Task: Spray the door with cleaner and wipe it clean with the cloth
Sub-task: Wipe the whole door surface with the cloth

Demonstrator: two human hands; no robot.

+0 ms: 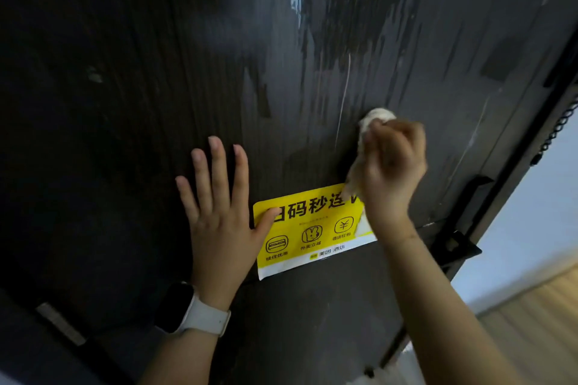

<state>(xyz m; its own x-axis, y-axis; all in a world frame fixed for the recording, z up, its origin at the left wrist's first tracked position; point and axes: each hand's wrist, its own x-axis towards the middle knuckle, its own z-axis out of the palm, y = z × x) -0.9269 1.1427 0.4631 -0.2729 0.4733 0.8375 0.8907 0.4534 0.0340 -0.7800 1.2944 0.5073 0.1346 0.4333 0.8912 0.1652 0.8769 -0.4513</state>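
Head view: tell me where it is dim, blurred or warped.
Head view: the door is dim, darkest at left; the right hand and cloth are motion-blurred; the left hand and yellow sticker are sharper; wide-angle distortion bows the door's edge.

The left hand (219, 212) lies flat against the dark wood-grain door (156, 72), left of the yellow rectangular paper sticker (312, 228), with its thumb touching the sticker's left edge and a white-strapped smartwatch (190, 309) on the wrist below it. The right hand (392, 166) is right of the left hand and above the sticker's upper right corner, holding the crumpled pale cloth (372, 122) against the door. A black coiled cord (560, 125) hangs along the door's right edge, with a black metal latch (459, 247) lower on that edge.
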